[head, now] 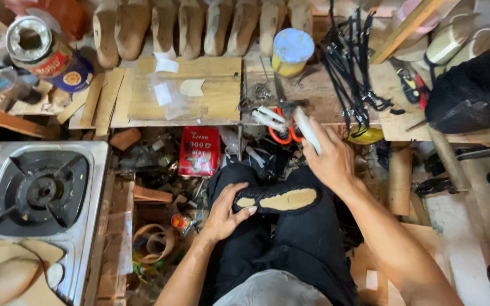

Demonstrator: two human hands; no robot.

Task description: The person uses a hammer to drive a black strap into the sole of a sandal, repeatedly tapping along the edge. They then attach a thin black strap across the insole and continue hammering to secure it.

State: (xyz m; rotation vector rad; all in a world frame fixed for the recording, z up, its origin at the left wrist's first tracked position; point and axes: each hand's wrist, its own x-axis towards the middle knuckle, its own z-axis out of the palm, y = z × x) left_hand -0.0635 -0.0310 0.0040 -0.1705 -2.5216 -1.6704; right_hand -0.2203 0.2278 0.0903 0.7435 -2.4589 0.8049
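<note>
A black shoe with a tan insole (279, 199) lies sole-up across my lap on dark trousers. My left hand (225, 212) grips its left end, thumb and fingers on the black rim. My right hand (330, 158) is raised over the bench edge, shut on the pale handle of a hammer (304, 127) whose dark head sits near the orange-handled scissors (282, 133). White-handled tools (267, 118) lie just left of the hammer head.
A row of wooden shoe lasts (199, 25) lines the back. A wooden bench (188, 93) holds plastic scraps, a yellow tin (290, 51) and black straps (350, 68). A gas stove (41, 192) stands at left. A red packet (199, 150) and clutter lie below.
</note>
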